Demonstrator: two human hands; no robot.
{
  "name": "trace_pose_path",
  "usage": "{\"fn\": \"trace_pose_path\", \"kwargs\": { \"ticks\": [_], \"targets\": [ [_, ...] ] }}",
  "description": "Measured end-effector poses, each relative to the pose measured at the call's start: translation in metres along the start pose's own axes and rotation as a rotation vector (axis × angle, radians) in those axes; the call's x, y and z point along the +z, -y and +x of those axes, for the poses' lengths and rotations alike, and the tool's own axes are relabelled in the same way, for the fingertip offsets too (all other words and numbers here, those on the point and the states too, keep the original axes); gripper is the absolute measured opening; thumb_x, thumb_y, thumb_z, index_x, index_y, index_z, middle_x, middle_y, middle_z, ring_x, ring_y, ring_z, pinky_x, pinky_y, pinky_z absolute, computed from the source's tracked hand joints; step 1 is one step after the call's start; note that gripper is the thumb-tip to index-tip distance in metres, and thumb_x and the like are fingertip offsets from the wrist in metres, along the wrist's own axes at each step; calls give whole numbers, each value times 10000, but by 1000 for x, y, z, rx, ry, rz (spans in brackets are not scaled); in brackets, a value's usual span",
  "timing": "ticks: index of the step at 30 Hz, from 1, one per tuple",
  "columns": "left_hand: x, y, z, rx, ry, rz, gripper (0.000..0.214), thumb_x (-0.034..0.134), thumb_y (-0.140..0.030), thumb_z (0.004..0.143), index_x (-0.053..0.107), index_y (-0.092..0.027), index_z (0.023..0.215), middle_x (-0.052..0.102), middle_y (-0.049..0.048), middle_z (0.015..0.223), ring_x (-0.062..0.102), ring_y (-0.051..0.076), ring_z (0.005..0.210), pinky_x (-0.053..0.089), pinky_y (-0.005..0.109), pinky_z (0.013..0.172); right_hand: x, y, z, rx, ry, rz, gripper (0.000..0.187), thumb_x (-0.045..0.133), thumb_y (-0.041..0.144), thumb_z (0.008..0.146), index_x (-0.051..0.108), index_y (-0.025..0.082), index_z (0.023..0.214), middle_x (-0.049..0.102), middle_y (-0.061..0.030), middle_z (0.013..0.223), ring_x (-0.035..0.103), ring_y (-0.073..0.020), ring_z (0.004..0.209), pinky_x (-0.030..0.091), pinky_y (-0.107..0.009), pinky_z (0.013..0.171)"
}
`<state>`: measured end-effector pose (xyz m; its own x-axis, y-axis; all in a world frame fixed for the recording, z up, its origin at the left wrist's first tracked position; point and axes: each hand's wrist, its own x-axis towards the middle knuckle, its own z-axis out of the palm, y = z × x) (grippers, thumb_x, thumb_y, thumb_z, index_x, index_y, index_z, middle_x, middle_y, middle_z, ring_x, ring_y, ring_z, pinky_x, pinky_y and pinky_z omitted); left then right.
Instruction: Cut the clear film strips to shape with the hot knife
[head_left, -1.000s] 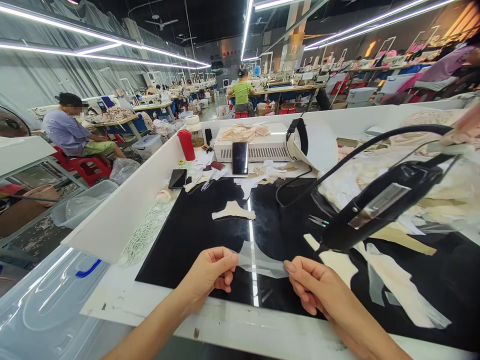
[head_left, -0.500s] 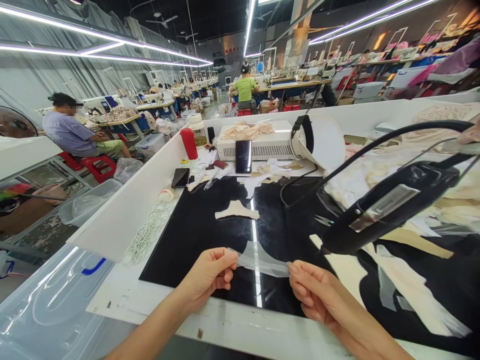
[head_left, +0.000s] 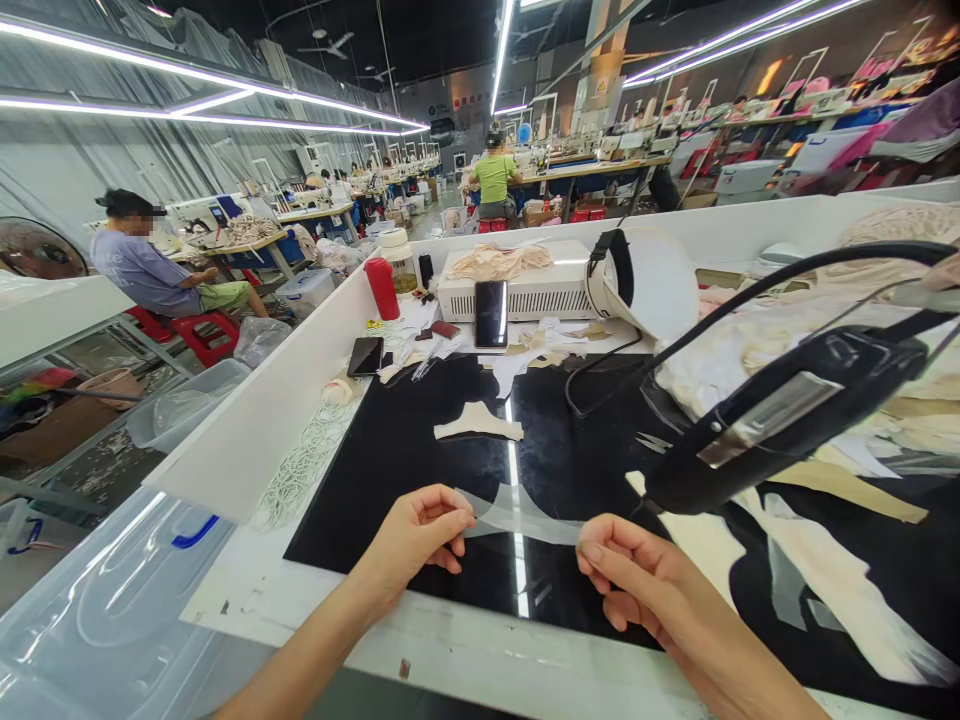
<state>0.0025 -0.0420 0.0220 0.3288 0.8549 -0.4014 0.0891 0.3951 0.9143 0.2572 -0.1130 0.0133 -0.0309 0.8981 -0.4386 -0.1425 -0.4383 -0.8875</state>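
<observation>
My left hand (head_left: pixel 418 535) and my right hand (head_left: pixel 637 583) each pinch one end of a thin translucent film piece (head_left: pixel 521 518), stretched between them just above the black glossy work surface (head_left: pixel 390 470). Both hands have their fingers closed on it. A beige cut fabric piece (head_left: pixel 480 423) lies flat on the black surface beyond the film. A black handheld tool (head_left: pixel 780 415) on a black cable hangs at the right, its tip close to my right hand.
White walls (head_left: pixel 255 430) fence the table. At the back stand a white machine (head_left: pixel 525 290), a phone (head_left: pixel 491 313), another phone (head_left: pixel 365 355), a red bottle (head_left: pixel 382 288). White elastic loops (head_left: pixel 300 465) lie left; pale fabric scraps (head_left: pixel 817 580) right. A clear plastic bin (head_left: pixel 112 610) sits lower left. People sit at other tables.
The view has shifted slightly. My hands have lifted the film a little, still pinching both ends; nothing else on the table has moved.
</observation>
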Motion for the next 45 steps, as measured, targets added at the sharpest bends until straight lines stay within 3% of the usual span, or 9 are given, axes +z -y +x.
{"fn": "trace_pose_path", "kwargs": {
  "ticks": [9, 20, 22, 27, 31, 35, 38, 42, 45],
  "targets": [
    [4, 0, -1, 44, -65, 84, 216, 755, -349, 767, 642, -166, 787, 595, -41, 623, 562, 72, 522, 503, 172, 513, 10, 3, -4, -203, -256, -289, 246, 656, 479, 784, 637, 241, 724, 512, 61, 582, 552, -139, 532, 432, -283, 628],
    [3, 4, 0, 32, -94, 55, 216, 757, -331, 750, 625, -166, 792, 589, -46, 601, 543, 67, 516, 502, 171, 518, 6, -4, -3, -230, -275, -290, 232, 653, 462, 800, 641, 242, 729, 511, 66, 572, 565, -141, 526, 417, -270, 608],
    [3, 5, -1, 45, -85, 30, 216, 760, -332, 766, 626, -169, 813, 631, -26, 662, 582, 81, 562, 525, 181, 536, 4, -6, -2, -230, -256, -287, 246, 671, 477, 800, 646, 241, 735, 516, 60, 577, 566, -142, 524, 433, -270, 600],
    [10, 2, -5, 111, 9, -149, 214, 743, -312, 812, 576, -178, 814, 722, 81, 1142, 731, 167, 847, 553, 194, 567, 5, -16, -5, -315, -145, -312, 264, 734, 482, 790, 685, 232, 722, 600, -1, 729, 532, -139, 576, 451, -267, 563],
    [18, 2, -7, 237, 111, -262, 197, 736, -276, 848, 569, -179, 811, 743, 43, 912, 751, 179, 845, 589, 248, 721, 4, -15, -10, -283, -48, -189, 340, 790, 562, 748, 730, 228, 776, 658, -30, 797, 540, -155, 638, 486, -281, 613],
    [21, 1, -10, 432, 233, -262, 159, 695, -265, 927, 584, -182, 848, 754, 41, 895, 742, 176, 838, 588, 302, 797, 0, -6, -12, -163, -111, 61, 500, 670, 712, 817, 732, 216, 830, 638, -39, 800, 570, -175, 690, 530, -308, 669],
    [23, 0, -12, 536, 288, -208, 160, 691, -264, 949, 584, -184, 861, 761, 51, 887, 736, 193, 848, 584, 341, 815, 3, -4, -13, -106, -111, 112, 561, 654, 750, 811, 757, 205, 890, 680, -81, 889, 613, -219, 813, 560, -339, 733],
    [26, 0, -16, 587, 335, -179, 213, 696, -328, 956, 568, -187, 859, 755, 60, 878, 739, 214, 849, 583, 375, 822, 20, -10, -14, 5, 74, 144, 697, 676, 821, 728, 789, 170, 953, 745, -145, 982, 678, -301, 988, 548, -409, 851],
    [26, 3, -19, 572, 364, -118, 239, 683, -369, 961, 569, -187, 858, 754, 90, 911, 739, 237, 879, 583, 382, 814, 32, -12, -12, -7, 100, 181, 606, 771, 761, 675, 792, 192, 885, 735, -86, 868, 665, -257, 875, 523, -379, 845]
  ]
}}
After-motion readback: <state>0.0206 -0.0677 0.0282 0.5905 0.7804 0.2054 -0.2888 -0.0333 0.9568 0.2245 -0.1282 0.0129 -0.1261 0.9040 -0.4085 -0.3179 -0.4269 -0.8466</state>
